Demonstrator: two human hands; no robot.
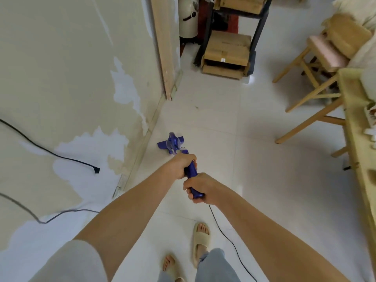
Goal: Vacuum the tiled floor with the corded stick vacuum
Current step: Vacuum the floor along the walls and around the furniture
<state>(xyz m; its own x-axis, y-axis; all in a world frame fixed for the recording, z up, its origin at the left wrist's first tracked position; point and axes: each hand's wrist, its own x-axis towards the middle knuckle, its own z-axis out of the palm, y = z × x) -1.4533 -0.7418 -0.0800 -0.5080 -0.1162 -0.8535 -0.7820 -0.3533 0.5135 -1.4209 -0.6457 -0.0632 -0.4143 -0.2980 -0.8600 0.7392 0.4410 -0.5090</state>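
Note:
A blue corded stick vacuum [173,144] stands in front of me, its floor head on the white tiled floor [254,159] close to the left wall's skirting. My left hand [182,165] grips the upper part of the blue handle. Just below it, my right hand [200,188] grips the handle's end. The vacuum's black cord [225,237] runs from under my right hand down past my right foot. The stick between head and handle is mostly hidden by my hands.
A peeling wall [71,88] with hanging black cables [61,155] lies left. Cardboard boxes [225,51] under a black rack and a white bin [188,17] stand ahead. Wooden stools [317,64] and a wooden table [358,151] line the right. My sandalled feet [200,243] are below.

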